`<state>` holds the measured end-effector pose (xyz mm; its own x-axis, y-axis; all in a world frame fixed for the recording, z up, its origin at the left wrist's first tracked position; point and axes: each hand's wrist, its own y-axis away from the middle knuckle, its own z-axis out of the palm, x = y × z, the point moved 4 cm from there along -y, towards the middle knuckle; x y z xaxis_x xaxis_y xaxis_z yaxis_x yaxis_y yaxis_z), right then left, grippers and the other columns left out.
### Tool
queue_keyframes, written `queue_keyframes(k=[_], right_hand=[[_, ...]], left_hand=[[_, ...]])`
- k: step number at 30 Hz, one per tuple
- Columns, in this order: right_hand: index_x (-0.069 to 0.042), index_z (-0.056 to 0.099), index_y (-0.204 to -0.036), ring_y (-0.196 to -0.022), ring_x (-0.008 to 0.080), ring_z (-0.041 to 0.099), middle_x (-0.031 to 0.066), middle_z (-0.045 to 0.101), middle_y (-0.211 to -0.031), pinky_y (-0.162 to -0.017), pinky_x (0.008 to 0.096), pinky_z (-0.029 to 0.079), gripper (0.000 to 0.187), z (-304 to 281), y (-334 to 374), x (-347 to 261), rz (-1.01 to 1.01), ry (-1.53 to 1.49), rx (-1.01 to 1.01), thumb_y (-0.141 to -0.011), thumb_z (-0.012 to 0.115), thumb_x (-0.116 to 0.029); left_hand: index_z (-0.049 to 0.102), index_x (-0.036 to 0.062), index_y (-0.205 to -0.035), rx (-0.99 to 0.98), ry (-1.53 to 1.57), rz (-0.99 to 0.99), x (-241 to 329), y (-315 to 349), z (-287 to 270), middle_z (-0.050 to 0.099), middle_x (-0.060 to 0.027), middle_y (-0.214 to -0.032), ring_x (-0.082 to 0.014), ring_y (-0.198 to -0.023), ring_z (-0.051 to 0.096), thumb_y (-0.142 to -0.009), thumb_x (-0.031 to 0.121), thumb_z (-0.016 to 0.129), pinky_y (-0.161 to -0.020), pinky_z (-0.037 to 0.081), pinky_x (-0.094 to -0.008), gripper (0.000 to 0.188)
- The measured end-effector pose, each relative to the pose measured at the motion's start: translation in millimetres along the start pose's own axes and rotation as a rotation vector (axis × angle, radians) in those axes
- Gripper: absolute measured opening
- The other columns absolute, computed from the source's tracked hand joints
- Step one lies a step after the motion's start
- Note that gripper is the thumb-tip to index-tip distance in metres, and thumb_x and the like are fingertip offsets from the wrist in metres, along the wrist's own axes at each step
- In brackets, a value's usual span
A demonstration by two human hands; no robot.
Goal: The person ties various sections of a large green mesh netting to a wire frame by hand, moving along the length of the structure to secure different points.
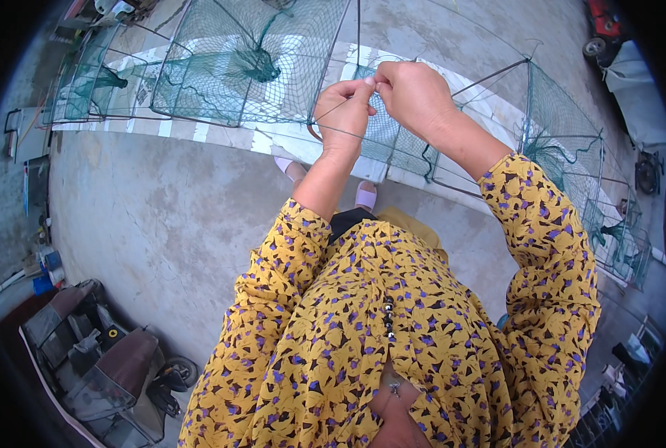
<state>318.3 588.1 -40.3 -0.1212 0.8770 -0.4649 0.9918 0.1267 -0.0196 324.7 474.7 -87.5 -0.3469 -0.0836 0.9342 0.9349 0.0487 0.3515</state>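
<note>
A long green mesh net trap [288, 82] on thin metal frames stretches from left to right in front of me. Over its middle my hands meet fingertip to fingertip. My left hand [345, 112] is closed in a pinch, with a thin cord [334, 109] running from its fingers down toward a frame corner. Just right of it, my right hand [413, 93] pinches too, its thumb and forefinger close to the left fingertips. The cord seems to pass between them, though the exact grip is too small to make out. Gathered mesh funnels [259, 66] show inside the net.
The net rests along a pale striped sheet or board [198, 131] above the concrete floor [146, 187]. A parked three-wheeler [101, 358] stands lower left. At upper right are a red machine [605, 22] with a wheel and a grey cover [639, 89].
</note>
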Motion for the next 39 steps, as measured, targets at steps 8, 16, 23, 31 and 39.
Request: queue_keyframes(k=[8,16,23,31,39], right_hand=[[-0.009,0.066,-0.081,-0.075,0.0257,0.062,0.0086,0.065,-0.075,-0.065,0.0378,0.048,0.020,3,-12,11,0.140,-0.222,-0.070,-0.077,0.060,-0.028],[-0.006,0.060,-0.080,-0.062,0.0093,0.053,0.0003,0.058,-0.071,-0.056,0.0252,0.042,0.021,-15,-18,7,0.208,-0.605,-0.243,-0.081,0.060,-0.027],[-0.006,0.056,-0.092,-0.058,-0.0009,0.044,-0.0046,0.053,-0.074,-0.040,0.0117,0.030,0.025,-22,-21,15,0.295,-1.207,-0.352,-0.088,0.053,-0.030],[-0.004,0.060,-0.095,-0.060,0.0054,0.052,0.0002,0.059,-0.078,-0.044,0.0196,0.037,0.026,-18,-14,22,0.361,-0.758,-0.297,-0.082,0.059,-0.026],[-0.004,0.055,-0.076,-0.055,0.0164,0.060,0.0062,0.062,-0.065,-0.050,0.0306,0.045,0.020,-2,-13,19,0.169,-0.202,-0.239,-0.076,0.064,-0.023]], left_hand=[[0.060,-0.0007,-0.082,0.106,0.240,0.249,-5,-4,0,0.059,-0.0021,-0.068,-0.0041,-0.049,0.043,-0.084,0.013,0.063,-0.044,0.034,-0.0174,0.014],[0.050,0.0022,-0.090,-0.116,0.258,0.190,-6,-8,1,0.060,-0.0052,-0.076,-0.0050,-0.052,0.047,-0.090,0.015,0.051,-0.045,0.038,-0.0183,0.013],[0.055,0.0007,-0.095,-0.301,-0.102,0.305,1,-2,2,0.061,-0.0035,-0.083,-0.0052,-0.059,0.049,-0.090,0.016,0.051,-0.053,0.040,-0.0179,0.017],[0.059,0.0011,-0.094,-0.248,0.094,0.177,0,-4,0,0.061,-0.0046,-0.082,-0.0050,-0.058,0.048,-0.091,0.018,0.050,-0.052,0.038,-0.0179,0.019],[0.056,0.0000,-0.094,-0.063,0.188,0.179,-3,-3,-2,0.061,-0.0041,-0.076,-0.0050,-0.052,0.048,-0.088,0.011,0.054,-0.046,0.037,-0.0177,0.013]])
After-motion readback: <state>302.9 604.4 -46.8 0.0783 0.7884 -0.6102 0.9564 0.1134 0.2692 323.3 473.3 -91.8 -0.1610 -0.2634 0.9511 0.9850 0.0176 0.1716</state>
